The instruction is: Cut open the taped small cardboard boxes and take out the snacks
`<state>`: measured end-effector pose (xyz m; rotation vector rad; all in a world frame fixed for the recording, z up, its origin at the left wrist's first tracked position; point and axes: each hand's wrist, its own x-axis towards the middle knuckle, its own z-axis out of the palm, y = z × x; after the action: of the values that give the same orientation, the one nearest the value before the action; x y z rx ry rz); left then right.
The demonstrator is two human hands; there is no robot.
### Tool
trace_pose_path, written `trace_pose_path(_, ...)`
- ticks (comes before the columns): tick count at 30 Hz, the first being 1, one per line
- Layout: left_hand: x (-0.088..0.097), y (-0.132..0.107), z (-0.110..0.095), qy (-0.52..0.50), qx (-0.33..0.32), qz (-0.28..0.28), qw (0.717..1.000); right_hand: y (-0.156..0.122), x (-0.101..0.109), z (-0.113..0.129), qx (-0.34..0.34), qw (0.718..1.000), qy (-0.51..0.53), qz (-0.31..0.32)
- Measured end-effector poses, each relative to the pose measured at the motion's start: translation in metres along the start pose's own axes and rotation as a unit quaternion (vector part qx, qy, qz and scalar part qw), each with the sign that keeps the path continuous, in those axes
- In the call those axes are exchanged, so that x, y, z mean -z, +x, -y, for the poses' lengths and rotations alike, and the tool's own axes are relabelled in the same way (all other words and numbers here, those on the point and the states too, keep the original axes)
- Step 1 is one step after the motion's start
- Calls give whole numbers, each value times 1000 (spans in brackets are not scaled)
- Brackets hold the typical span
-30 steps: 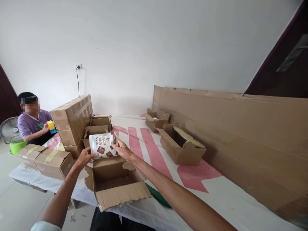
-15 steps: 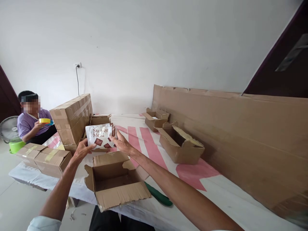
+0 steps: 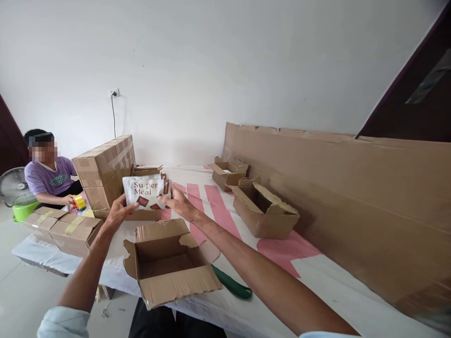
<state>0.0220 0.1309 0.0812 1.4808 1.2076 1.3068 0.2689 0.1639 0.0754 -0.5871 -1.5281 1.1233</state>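
Between my two hands is a white and brown food pouch (image 3: 146,188) printed "Su-per Meal", held up with its front facing me. My left hand (image 3: 121,211) grips its lower left corner, thumb on the front. On its right edge my right hand (image 3: 179,203) is closed, thumb also in front. Whether more than one pouch is stacked there I cannot tell. Below the hands an open cardboard box (image 3: 179,284) stands at the table's near edge, flaps spread and its visible inside bare. Behind the pouch, another cardboard box (image 3: 146,215) is partly hidden.
Taped cartons (image 3: 102,164) are stacked at the left, with two closed cartons (image 3: 75,232) before them. Two open boxes stand at the right, the nearer one (image 3: 264,216) by a tall cardboard sheet (image 3: 338,188). A green strap (image 3: 234,284) lies nearby. A co-worker (image 3: 49,176) holds yellow tape (image 3: 79,202).
The pouch has risen slightly and shifted a little left in my hands. The co-worker's hand with the tape has dropped down toward the cartons.
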Motion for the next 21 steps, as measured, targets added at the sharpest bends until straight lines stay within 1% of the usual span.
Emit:
trace_pose_path(1, -1, 2, -13, -5, -29, -6, 1000, 3, 1, 11, 12, 1000, 10, 3)
trace_pose_path(2, -2, 4, -27, -6, -75, -10, 997, 6, 3, 23, 26, 999, 20, 4)
trace_pose_path(4, -7, 6, -56, -18, -161, 4, 987, 12, 7, 48, 62, 997, 35, 4)
trace_pose_path(6, -12, 8, -79, -30, -213, 26, 976, 15, 12, 69, 95, 995, 42, 10)
trace_pose_path(7, -14, 8, -86, -36, -226, 36, 973, 15, 15, 76, 107, 993, 41, 15)
trace_pose_path(8, -16, 9, -89, -41, -231, 44, 971, 16, 17, 79, 115, 992, 37, 21)
trace_pose_path(9, -17, 10, -88, -45, -230, 50, 971, 16, 20, 77, 118, 992, 30, 27)
trace_pose_path(10, -18, 12, -82, -47, -222, 54, 972, 16, 22, 71, 114, 993, 20, 33)
trace_pose_path(12, -17, 17, -59, -44, -191, 54, 979, 16, 28, 49, 84, 996, -2, 44)
trace_pose_path(15, -14, 25, -9, -40, -118, 46, 991, 14, 33, 1, 2, 997, -24, 74)
trace_pose_path(17, -12, 29, 24, -45, -64, 39, 996, 12, 35, -31, -41, 994, -29, 101)
trace_pose_path(19, -10, 31, 52, -42, -33, 37, 998, 9, 35, -56, -69, 989, -34, 123)
trace_pose_path(21, -8, 32, 75, -38, -12, 41, 998, 6, 38, -74, -96, 984, -45, 140)
